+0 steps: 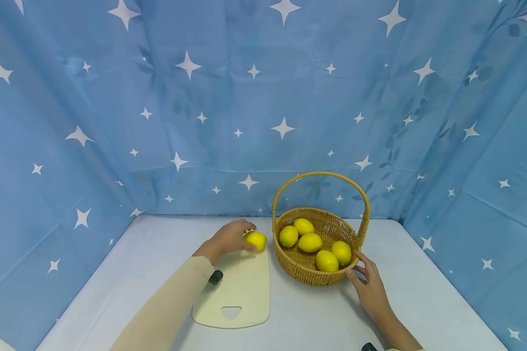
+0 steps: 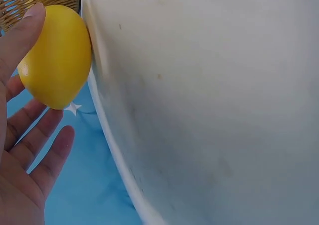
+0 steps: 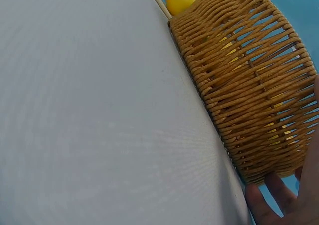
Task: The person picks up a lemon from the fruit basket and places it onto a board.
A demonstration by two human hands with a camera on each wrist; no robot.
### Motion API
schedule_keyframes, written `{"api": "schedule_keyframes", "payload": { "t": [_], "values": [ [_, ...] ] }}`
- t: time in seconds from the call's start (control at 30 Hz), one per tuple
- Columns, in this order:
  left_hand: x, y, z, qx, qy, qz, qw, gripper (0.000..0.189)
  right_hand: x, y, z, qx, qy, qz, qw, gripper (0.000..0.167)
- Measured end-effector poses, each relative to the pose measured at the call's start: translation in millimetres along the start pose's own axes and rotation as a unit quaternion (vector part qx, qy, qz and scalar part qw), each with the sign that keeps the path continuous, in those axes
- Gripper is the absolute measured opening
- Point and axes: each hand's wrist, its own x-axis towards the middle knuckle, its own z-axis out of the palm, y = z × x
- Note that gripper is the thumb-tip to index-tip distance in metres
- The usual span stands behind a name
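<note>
My left hand [image 1: 230, 237] grips a yellow lemon [image 1: 256, 240] over the far end of a pale cutting board [image 1: 246, 292]. In the left wrist view the thumb lies across this lemon [image 2: 60, 56], with the fingers behind and below it. To the right of the board stands a wicker basket [image 1: 305, 277] with a tall arched handle [image 1: 320, 173], and several lemons [image 1: 310, 243] lie inside. My right hand [image 1: 371, 287] touches the basket's near right side, thumb and fingers spread along the rim. From the right wrist, its fingertips show at the lower edge of the wickerwork [image 3: 249, 85].
A white-covered table [image 1: 127, 273] carries the board and basket. Blue curtains [image 1: 228, 146] with white stars stand behind it and on both sides. The board has a cut-out grip hole at its near end. A black wrist-worn piece [image 1: 216, 277] overhangs the board's left edge.
</note>
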Motion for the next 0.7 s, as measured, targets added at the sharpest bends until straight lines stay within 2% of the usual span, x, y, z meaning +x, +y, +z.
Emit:
{"api": "schedule_keyframes", "payload": {
  "t": [0.2,0.4,0.57,0.7],
  "values": [
    [-2.6,5.8,-4.0,0.006,0.010,0.019,0.9998,0.064,-0.2,2,0,0.000,0.000,-0.002,1.0000,0.062],
    [-9.4,23.2,-11.0,0.020,0.037,0.046,0.9981,0.054,-0.2,3,0,0.001,0.000,-0.004,1.0000,0.062],
    [-16.4,43.8,-17.8,0.017,0.042,0.093,0.9946,0.048,-0.1,1,0,0.003,0.000,-0.002,1.0000,0.062],
    [-17.0,59.4,-21.9,0.027,0.049,0.131,0.9898,0.048,0.2,1,-1,0.006,0.000,-0.003,1.0000,0.063]
  ]
}}
